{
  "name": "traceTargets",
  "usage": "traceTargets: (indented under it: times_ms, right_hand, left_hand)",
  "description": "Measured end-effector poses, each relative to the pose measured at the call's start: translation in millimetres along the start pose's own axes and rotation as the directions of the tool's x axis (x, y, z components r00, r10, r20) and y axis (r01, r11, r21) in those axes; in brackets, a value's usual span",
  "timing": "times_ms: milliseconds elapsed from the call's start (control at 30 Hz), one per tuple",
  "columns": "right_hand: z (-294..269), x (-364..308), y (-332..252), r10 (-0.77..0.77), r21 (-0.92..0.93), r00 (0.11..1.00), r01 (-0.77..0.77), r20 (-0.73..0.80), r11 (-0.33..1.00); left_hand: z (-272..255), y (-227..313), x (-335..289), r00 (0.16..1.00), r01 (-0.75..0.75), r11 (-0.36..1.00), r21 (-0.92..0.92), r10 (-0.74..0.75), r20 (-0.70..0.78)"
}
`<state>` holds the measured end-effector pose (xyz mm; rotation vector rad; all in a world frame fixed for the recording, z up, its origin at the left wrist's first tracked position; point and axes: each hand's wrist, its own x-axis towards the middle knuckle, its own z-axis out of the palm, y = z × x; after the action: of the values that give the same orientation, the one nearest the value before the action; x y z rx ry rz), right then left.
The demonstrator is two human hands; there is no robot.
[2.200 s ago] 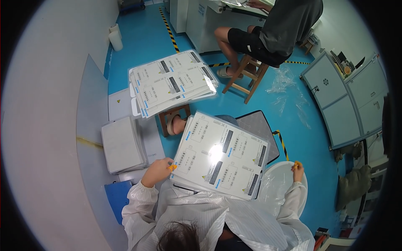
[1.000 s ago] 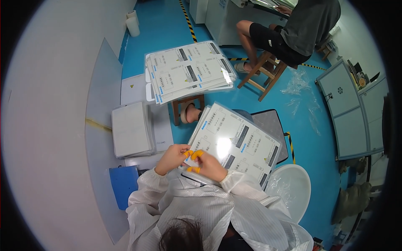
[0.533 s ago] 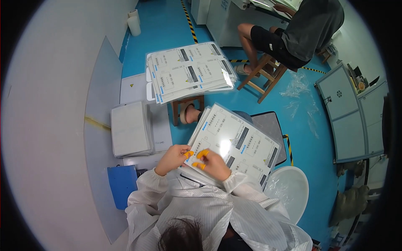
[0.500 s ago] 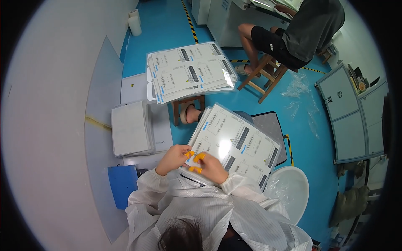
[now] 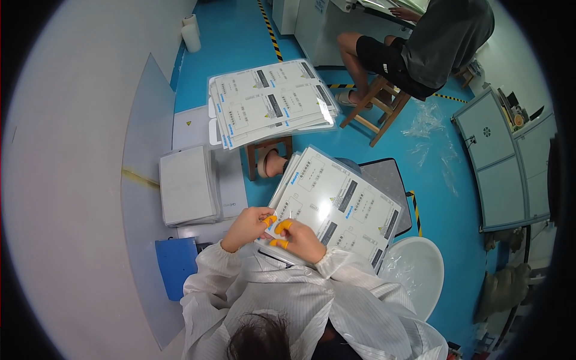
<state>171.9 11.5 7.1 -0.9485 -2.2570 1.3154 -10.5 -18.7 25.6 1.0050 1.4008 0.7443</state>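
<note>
The blue floor (image 5: 321, 144) is being crossed by black-and-yellow striped tape (image 5: 270, 30), and crumpled clear film (image 5: 427, 129) is being left lying near the grey cabinets (image 5: 501, 174). A wooden stool (image 5: 384, 111) is being occupied by a co-worker (image 5: 447, 51) in a dark top and shorts. A fanned pile of printed sheets (image 5: 255, 120) is being borne by a second stool (image 5: 252, 163), with blank white sheets (image 5: 187, 186) being stacked near the wall side. A white basin (image 5: 433, 279) is being partly filled by clear plastic.

Both forearms, in striped white sleeves, are being brought together over the near left corner of the lap stack (image 5: 342, 201). The left hand (image 5: 245, 229) is being held with thumb and fingers close together at that edge; the right hand (image 5: 304, 243) is being held just beside it, its thumb and forefinger curled with a narrow gap. Whether anything is being pinched by either cannot be told. Orange finger cots are being worn on both.

The stack is being supported at a slant across the lap. Its glossy white top sheet is being marked by repeated dark panels, outlined boxes and blue print, and a bright glare is being reflected near its middle.
</note>
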Motion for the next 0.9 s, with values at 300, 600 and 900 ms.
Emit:
traceTargets:
  times_ms: [300, 600, 900]
  right_hand:
    - [-7.1, 5.2, 6.1, 0.107, 0.036, 0.988, -0.103, -0.113, 0.994]
    - [10.1, -1.9, 11.3, -0.128, -0.038, 0.99, 0.126, -0.066, 0.991]
    - [4.3, 1.7, 32.0, 0.241, 0.353, 0.954, -0.167, -0.178, 0.921]
  left_hand:
    - [0.0, -0.4, 0.1, 1.0, -0.026, 0.999, 0.022, 0.026, 0.004]
    - [1.5, 7.3, 0.3, 0.997, -0.074, 0.995, 0.068, 0.075, -0.002]
    - [1.2, 11.8, 1.9, 1.0, -0.022, 1.0, -0.009, 0.022, 0.012]
